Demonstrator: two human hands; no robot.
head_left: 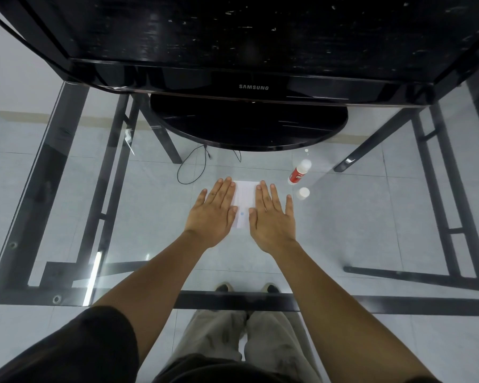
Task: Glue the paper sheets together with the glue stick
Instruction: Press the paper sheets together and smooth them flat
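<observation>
Glass table (67, 189), clear top on black frame; television (249, 51) on round stand at far edge. Left hand (213, 214) and right hand (271, 219), both spread flat, palms down, pressing paper sheets (244, 197) at table centre, pinching nothing. Glue stick (299, 171), red, lying on its side just right of paper; white cap (302, 193) apart nearby. Containers: none in view. Risks, judged: sheets sliding on smooth glass and setting crooked; uncapped stick drying out or rolling

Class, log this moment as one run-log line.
phase: pressing | left hand: flat on paper sheets | right hand: flat on paper | glue stick: lying right, untouched
</observation>
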